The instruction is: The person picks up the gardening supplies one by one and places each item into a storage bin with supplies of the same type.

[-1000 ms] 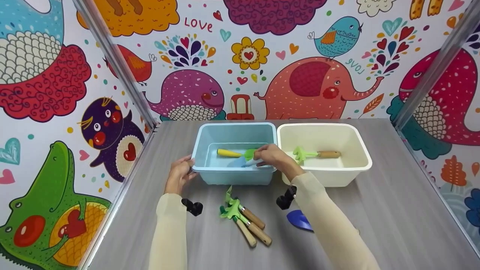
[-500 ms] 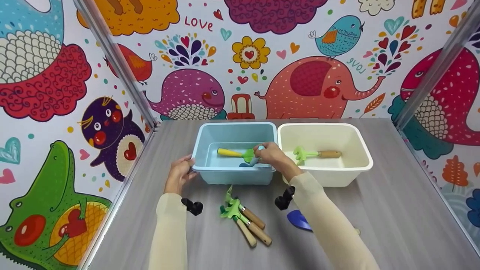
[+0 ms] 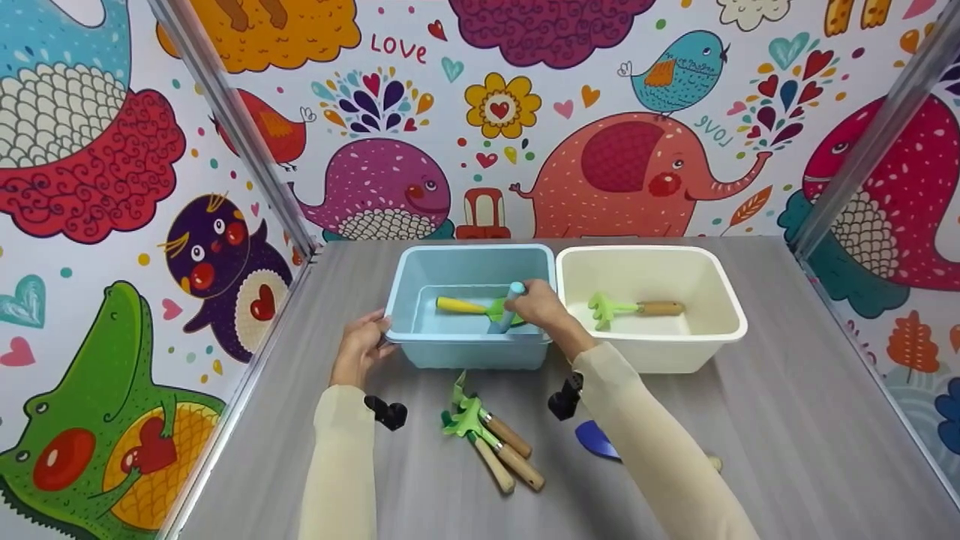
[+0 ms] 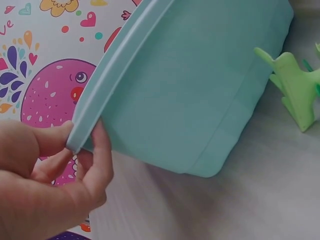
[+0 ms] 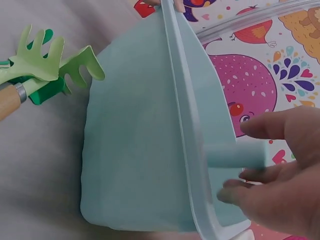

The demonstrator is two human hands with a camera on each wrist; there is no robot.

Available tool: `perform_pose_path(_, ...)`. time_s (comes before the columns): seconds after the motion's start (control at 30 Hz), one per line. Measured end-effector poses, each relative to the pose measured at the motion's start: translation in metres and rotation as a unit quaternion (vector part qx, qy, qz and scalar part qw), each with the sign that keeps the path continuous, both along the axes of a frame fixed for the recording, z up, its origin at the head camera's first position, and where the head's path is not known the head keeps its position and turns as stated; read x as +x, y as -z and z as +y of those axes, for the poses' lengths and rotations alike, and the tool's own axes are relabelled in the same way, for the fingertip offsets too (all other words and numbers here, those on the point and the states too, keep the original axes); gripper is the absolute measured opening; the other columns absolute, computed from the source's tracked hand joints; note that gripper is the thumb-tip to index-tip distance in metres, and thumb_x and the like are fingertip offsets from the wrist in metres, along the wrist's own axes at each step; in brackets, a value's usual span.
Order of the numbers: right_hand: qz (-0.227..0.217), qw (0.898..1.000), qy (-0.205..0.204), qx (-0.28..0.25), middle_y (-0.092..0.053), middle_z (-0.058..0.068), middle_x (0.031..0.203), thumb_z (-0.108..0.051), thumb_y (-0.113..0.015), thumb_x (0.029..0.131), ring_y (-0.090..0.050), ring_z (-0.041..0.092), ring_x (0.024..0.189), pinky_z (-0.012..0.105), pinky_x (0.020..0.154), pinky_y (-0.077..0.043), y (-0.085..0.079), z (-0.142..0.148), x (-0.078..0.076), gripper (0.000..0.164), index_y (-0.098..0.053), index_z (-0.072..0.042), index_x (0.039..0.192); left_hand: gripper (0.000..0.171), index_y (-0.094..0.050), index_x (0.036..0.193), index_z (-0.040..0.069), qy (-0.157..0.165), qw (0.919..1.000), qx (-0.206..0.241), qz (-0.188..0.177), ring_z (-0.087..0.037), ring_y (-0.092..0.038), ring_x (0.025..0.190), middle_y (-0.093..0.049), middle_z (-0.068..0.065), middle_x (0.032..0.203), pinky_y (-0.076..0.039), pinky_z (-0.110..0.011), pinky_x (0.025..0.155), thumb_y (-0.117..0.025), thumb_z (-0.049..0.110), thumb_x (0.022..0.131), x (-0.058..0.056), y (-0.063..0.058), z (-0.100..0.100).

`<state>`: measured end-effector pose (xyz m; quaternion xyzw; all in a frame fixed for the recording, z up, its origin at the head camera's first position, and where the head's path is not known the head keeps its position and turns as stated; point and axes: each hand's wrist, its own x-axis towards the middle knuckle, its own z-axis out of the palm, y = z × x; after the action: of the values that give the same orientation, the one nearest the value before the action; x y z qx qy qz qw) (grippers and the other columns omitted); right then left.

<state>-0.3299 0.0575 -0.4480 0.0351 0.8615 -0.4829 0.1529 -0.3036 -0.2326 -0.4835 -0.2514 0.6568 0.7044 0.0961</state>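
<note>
My left hand (image 3: 360, 349) pinches the left rim of the light-blue bin (image 4: 175, 95), thumb on one side and fingers on the other. Over the bin's right front part is my right hand (image 3: 541, 304), its thumb and fingers spread on either side of a light-blue handle (image 5: 237, 154), with gaps showing in the right wrist view. That handle belongs to a small blue trowel (image 3: 512, 300) standing steeply inside the front wall; its blade is mostly hidden. Behind it lies a green trowel with a yellow handle (image 3: 459, 305) on the bin floor.
A cream bin (image 3: 652, 341) stands against the blue one, holding a green hand rake (image 3: 619, 306) with a wooden handle. Several green wooden-handled garden tools (image 3: 495, 442) lie in front. A dark-blue blade (image 3: 596, 440) pokes out beside the right sleeve. Printed walls (image 3: 480, 172) surround the table.
The blue trowel has swung from lying nearly flat in my right hand to standing steeply, handle up. My right fingers have spread from it. The left hand stays on the rim.
</note>
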Motion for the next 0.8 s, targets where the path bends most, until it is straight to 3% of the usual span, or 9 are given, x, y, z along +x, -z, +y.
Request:
perform_pose_path(0.1,0.028,0.999,0.010,0.013,-0.043,0.021,0.155,-0.012,-0.059,0.092,-0.045,0.031,0.139,0.044,0.117,-0.040,-0.001,0.005,-0.001,0.063,-0.040,0.004,0.150,0.047,-0.039,0.153,0.005,-0.001,1.0000,0.004,0.000,-0.031,-0.048,0.140,-0.047,-0.019,0.153,-0.046,-0.042,0.113,-0.043,0.011,0.107,-0.001,0.000,0.001)
perform_pose_path(0.17,0.053,0.998,0.017,0.023,-0.041,0.019,0.157,-0.010,-0.059,0.091,-0.045,0.029,0.139,0.039,0.114,-0.042,-0.001,0.008,-0.001,0.063,-0.041,0.001,0.150,0.047,-0.039,0.153,0.006,-0.002,1.0000,0.005,0.000,-0.030,-0.048,0.140,-0.047,-0.018,0.153,-0.046,-0.042,0.113,-0.043,0.011,0.107,-0.001,0.000,0.001)
perform_pose_path(0.23,0.072,0.997,0.025,0.023,-0.044,0.018,0.155,-0.006,-0.059,0.090,-0.050,0.028,0.130,0.033,0.098,-0.050,-0.001,0.012,-0.002,0.060,-0.046,-0.002,0.148,0.047,-0.038,0.153,0.006,-0.002,1.0000,0.004,0.000,-0.030,-0.047,0.140,-0.047,-0.018,0.153,-0.046,-0.041,0.113,-0.043,0.011,0.107,-0.001,0.000,0.000)
perform_pose_path(0.3,0.083,0.996,0.033,0.013,-0.046,0.017,0.154,-0.003,-0.058,0.089,-0.056,0.029,0.115,0.028,0.079,-0.050,-0.002,0.015,-0.001,0.058,-0.050,-0.005,0.146,0.047,-0.038,0.154,0.006,0.000,1.0000,-0.001,-0.002,-0.030,-0.047,0.140,-0.047,-0.018,0.153,-0.046,-0.041,0.113,-0.042,0.011,0.107,-0.001,0.000,0.000)
perform_pose_path(0.37,0.092,0.995,0.041,0.000,-0.047,0.016,0.153,-0.002,-0.057,0.090,-0.056,0.027,0.110,0.026,0.073,-0.046,-0.004,0.019,0.000,0.055,-0.053,-0.007,0.145,0.048,-0.037,0.154,0.006,0.003,1.0000,-0.002,-0.002,-0.030,-0.047,0.140,-0.046,-0.018,0.153,-0.045,-0.041,0.113,-0.042,0.011,0.107,-0.001,0.001,0.000)
perform_pose_path(0.47,0.094,0.994,0.048,-0.033,-0.048,0.015,0.154,-0.001,-0.056,0.092,-0.056,0.029,0.124,0.031,0.097,-0.052,-0.007,0.024,0.002,0.052,-0.054,-0.008,0.144,0.048,-0.036,0.155,0.006,0.009,1.0000,-0.004,-0.001,-0.030,-0.046,0.141,-0.045,-0.019,0.154,-0.045,-0.041,0.114,-0.042,0.011,0.107,-0.001,0.001,0.000)
perform_pose_path(0.57,0.098,0.992,0.052,-0.061,-0.050,0.015,0.151,-0.002,-0.056,0.095,-0.045,0.029,0.143,0.042,0.119,-0.039,-0.010,0.029,0.005,0.047,-0.055,-0.007,0.142,0.048,-0.036,0.155,0.005,0.011,0.9999,-0.004,0.001,-0.031,-0.045,0.142,-0.045,-0.019,0.154,-0.045,-0.041,0.114,-0.041,0.011,0.107,-0.001,0.001,-0.001)
perform_pose_path(0.8,0.114,0.988,0.034,-0.102,-0.056,0.018,0.144,-0.006,-0.061,0.096,-0.051,0.032,0.136,0.044,0.115,-0.043,-0.011,0.042,0.020,0.042,-0.058,-0.004,0.138,0.048,-0.037,0.154,0.005,0.015,0.9998,-0.014,0.003,-0.031,-0.047,0.141,-0.045,-0.019,0.154,-0.045,-0.042,0.114,-0.042,0.012,0.107,0.000,0.001,-0.001)
